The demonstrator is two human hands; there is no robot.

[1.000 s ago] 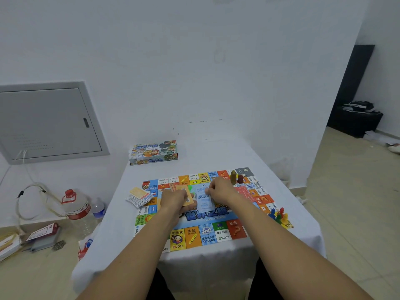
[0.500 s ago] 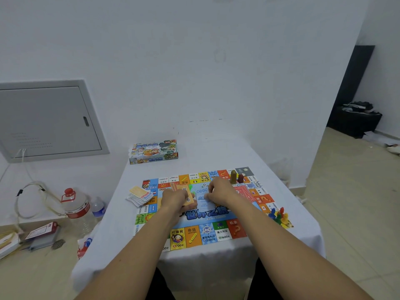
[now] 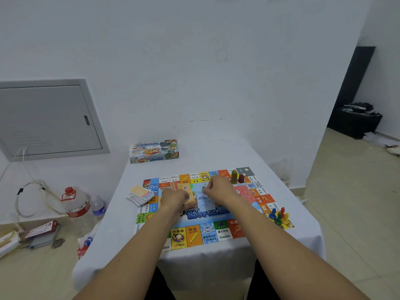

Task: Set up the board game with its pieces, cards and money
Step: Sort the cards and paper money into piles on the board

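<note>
The colourful game board (image 3: 194, 237) lies flat on the white-clothed table (image 3: 121, 230). My left hand (image 3: 174, 199) grips a fanned stack of orange play money (image 3: 184, 190) above the board's middle. My right hand (image 3: 217, 187) has its fingers curled over a pale blue note (image 3: 206, 203) lying on the board; a die (image 3: 204, 186) shows just left of its fingers. A loose pile of cards (image 3: 140, 194) sits off the board's left edge. Several coloured pawns (image 3: 280, 216) stand at the near right corner. Brown and dark red tall pieces (image 3: 237, 177) stand at the far right corner.
The game box (image 3: 154, 150) lies at the table's far left by the wall. On the floor to the left are a large water bottle with a red cap (image 3: 75, 207), a smaller bottle (image 3: 98, 207), cables and books. A grey wall panel (image 3: 49, 118) is at left.
Both hands stay over the board's middle with only slight shifts; the orange money stack in my left hand and the blue note under my right hand remain in place.
</note>
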